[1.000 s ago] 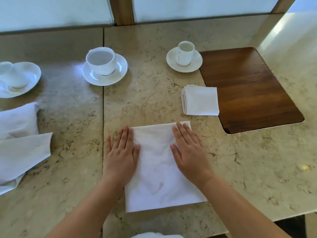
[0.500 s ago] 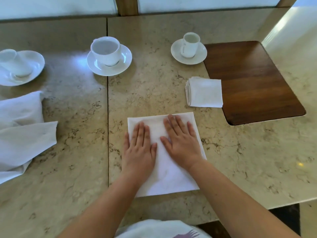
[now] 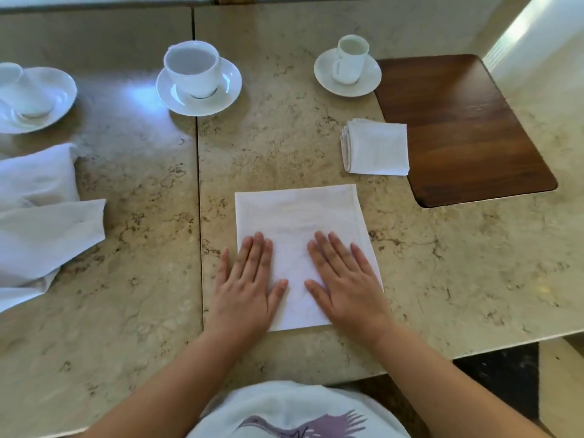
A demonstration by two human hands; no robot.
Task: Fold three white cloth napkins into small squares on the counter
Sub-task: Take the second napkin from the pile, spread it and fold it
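A white napkin (image 3: 297, 216) lies flat as a tall rectangle on the marble counter (image 3: 458, 263) in front of me. My left hand (image 3: 246, 286) presses palm-down on its near left part, fingers spread, thumb side overlapping the cloth's left edge. My right hand (image 3: 344, 279) presses flat on its near right part. A small folded square napkin (image 3: 376, 147) rests further back on the right, beside the wooden inlay. Loose unfolded white napkins (image 3: 41, 222) lie in a heap at the left edge.
A large cup on a saucer (image 3: 197, 82) and a small cup on a saucer (image 3: 347, 71) stand at the back. Another cup and saucer (image 3: 28, 96) sit far left. A dark wooden inlay (image 3: 464, 128) fills the right rear. The counter's front edge runs close to my body.
Both hands have slid toward me along the napkin, from its far end to its near half, and spread apart. The camera has tilted down, showing my shirt.
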